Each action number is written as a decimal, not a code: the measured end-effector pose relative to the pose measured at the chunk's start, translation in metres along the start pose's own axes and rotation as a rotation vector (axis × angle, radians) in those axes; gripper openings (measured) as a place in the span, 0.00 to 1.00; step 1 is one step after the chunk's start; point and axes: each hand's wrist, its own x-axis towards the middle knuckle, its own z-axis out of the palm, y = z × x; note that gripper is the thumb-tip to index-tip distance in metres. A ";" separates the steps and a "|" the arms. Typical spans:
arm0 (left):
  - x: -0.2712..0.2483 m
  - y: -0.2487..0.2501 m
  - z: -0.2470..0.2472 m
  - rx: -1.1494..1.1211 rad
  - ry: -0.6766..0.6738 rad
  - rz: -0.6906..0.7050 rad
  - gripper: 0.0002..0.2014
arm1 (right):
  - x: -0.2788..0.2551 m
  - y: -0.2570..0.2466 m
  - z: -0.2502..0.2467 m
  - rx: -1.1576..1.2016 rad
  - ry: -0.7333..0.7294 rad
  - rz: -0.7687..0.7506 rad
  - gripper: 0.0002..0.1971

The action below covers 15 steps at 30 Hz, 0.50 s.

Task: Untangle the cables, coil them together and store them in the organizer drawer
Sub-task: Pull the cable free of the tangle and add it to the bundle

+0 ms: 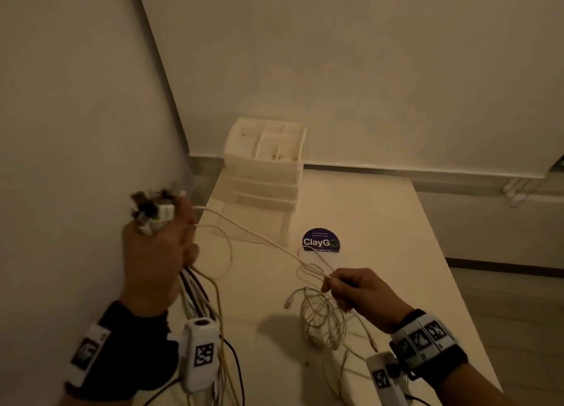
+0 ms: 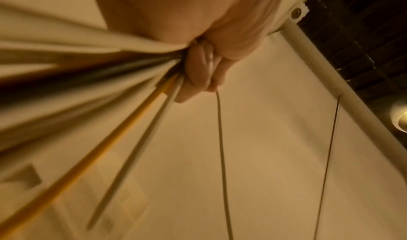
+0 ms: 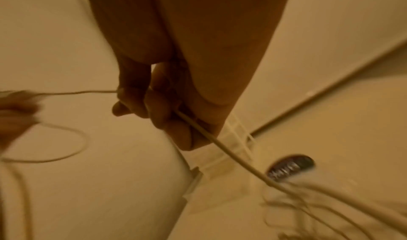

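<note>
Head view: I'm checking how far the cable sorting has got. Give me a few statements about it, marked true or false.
1. The left hand grips a bundle of cables. True.
2. The right hand is empty. False: it pinches a thin white cable.
3. The organizer stands at the table's far end. True.
4. All cables are off the table. False: a tangle lies by the right hand.

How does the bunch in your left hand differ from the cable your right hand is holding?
The left hand grips a bunch of cables, white, black and yellow; the right hand holds one thin white cable. The bunch hangs down from the fist with plugs sticking out above; the thin cable stretches between both hands. Both are lifted off the table.
</note>
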 end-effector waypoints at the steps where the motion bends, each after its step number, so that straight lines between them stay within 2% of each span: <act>1: 0.006 0.006 -0.007 0.005 0.040 0.036 0.14 | 0.003 0.013 -0.005 0.043 0.017 0.041 0.12; 5: 0.016 0.014 -0.027 0.030 0.166 0.107 0.12 | 0.010 0.039 -0.014 -0.046 0.084 0.089 0.10; 7: 0.016 0.011 -0.032 0.046 0.211 0.123 0.09 | 0.012 0.039 -0.015 -0.088 0.177 0.067 0.10; 9: 0.009 0.008 -0.032 0.106 0.250 0.154 0.14 | 0.015 0.033 -0.017 -0.075 0.300 0.041 0.10; 11: -0.002 0.005 -0.025 0.248 0.261 0.216 0.22 | 0.018 0.018 -0.019 -0.017 0.346 0.007 0.10; 13: -0.020 0.005 -0.007 0.327 0.151 0.254 0.17 | 0.018 -0.008 -0.018 -0.027 0.275 -0.039 0.10; 15: -0.039 0.001 0.014 0.381 -0.076 0.226 0.09 | 0.015 -0.038 -0.011 -0.155 0.129 -0.103 0.09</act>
